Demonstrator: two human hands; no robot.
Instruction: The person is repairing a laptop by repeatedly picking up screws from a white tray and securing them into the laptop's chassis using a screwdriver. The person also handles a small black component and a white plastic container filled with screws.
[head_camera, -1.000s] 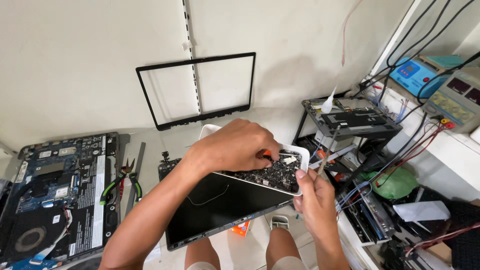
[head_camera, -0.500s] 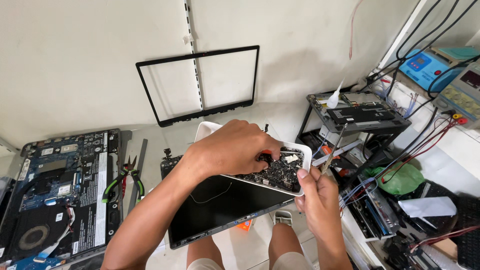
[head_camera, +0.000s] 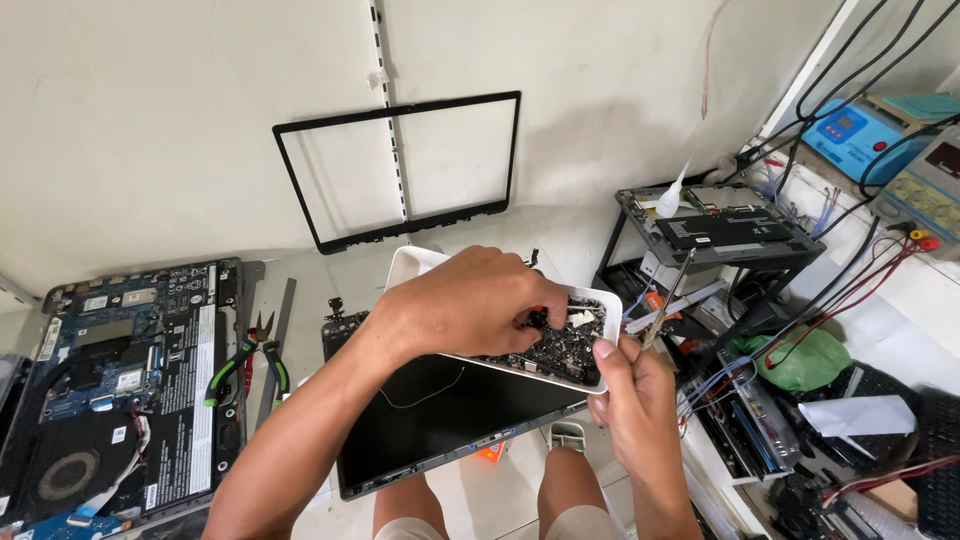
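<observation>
Left hand (head_camera: 480, 305) was curled over the white tray (head_camera: 600, 300), fingertips pinched on small dark parts (head_camera: 562, 345) inside. Right hand (head_camera: 630, 390) gripped the tray's 5 o'clock rim and pinched tweezers (head_camera: 668, 295) pointing to 1 o'clock. Tray sat above the laptop screen (head_camera: 440, 420); pliers (head_camera: 250, 355) lay at 9 o'clock.

Bright, even daylight is filling the scene, seeming to come from the right, where the pale floor (head_camera: 880, 330) is washing out almost to white. Soft shadows are falling leftward under the left hand (head_camera: 470, 305) and the white tray (head_camera: 415, 265). The dark screen panel (head_camera: 440, 420) is giving off only faint reflections. The picture is staying sharp, though straight lines are bending near the edges.
</observation>
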